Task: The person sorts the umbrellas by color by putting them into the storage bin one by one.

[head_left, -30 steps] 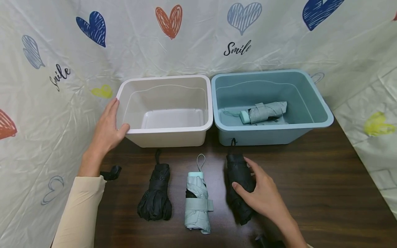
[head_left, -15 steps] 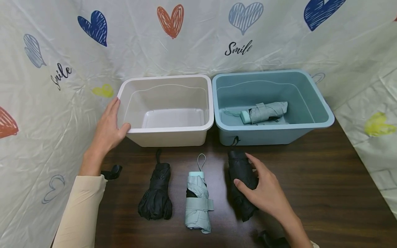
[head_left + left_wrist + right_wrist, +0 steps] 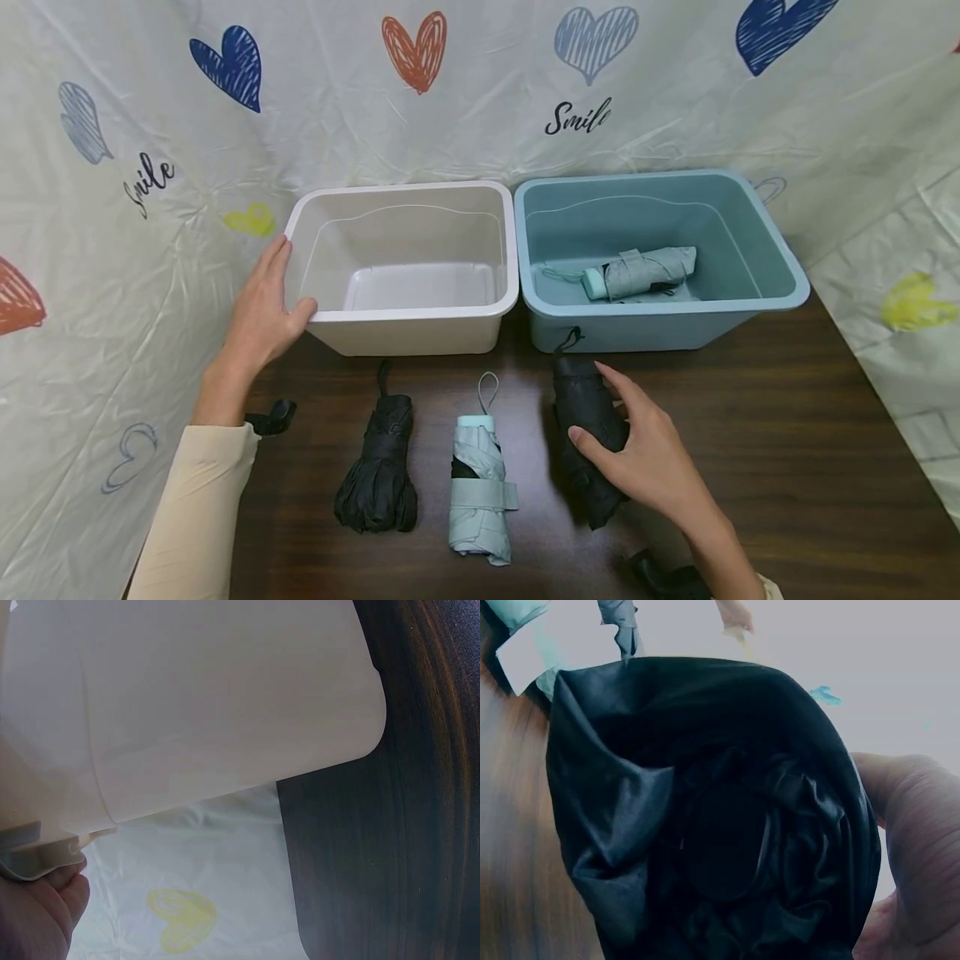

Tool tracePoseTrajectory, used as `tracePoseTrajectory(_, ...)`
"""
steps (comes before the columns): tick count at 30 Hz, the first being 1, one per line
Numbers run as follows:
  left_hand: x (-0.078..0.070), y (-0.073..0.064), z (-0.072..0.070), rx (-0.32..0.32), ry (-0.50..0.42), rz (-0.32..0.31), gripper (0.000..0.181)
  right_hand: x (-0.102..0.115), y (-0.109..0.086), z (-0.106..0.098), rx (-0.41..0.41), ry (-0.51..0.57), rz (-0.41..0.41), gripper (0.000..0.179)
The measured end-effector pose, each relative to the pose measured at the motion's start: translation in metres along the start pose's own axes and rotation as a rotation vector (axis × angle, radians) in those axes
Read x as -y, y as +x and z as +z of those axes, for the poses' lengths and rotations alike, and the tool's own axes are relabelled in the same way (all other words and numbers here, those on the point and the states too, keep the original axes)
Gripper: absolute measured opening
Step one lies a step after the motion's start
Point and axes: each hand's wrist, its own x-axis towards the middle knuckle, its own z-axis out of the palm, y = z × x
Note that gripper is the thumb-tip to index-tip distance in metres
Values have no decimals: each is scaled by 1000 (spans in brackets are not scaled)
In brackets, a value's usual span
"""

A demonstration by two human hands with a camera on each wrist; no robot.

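My left hand (image 3: 262,312) holds the near left corner of a white plastic bin (image 3: 405,315), thumb on the front rim and fingers along the side. In the left wrist view, fingers (image 3: 73,896) show right at the rim's edge. My right hand (image 3: 648,458) grips a folded black umbrella (image 3: 588,417) from its right side. Its wrist strap overlaps the front of the blue bin (image 3: 622,329). The right wrist view looks onto the end of this black umbrella (image 3: 727,840). A light green folded umbrella (image 3: 480,492) and another black folded umbrella (image 3: 382,467) lie to its left.
Inside the blue bin lies another light green folded umbrella (image 3: 648,271). Both bins stand side by side at the back, against a white sheet (image 3: 480,133) printed with hearts. The dark wooden table (image 3: 787,433) extends to the right.
My right hand has moved slightly right and away from me with the black umbrella, whose strap now overlaps the blue bin's front. The left hand has stayed on the white bin.
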Motion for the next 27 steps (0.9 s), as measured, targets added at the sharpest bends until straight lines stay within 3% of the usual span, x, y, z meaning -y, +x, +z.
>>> tracePoseTrajectory(16,-1,1,0,1,0,5,88,13,10,-24,58,105,-95,80)
tracePoseTrajectory(27,0,1,0,6,1,1,88,30,24,-48,34,67,-155,80)
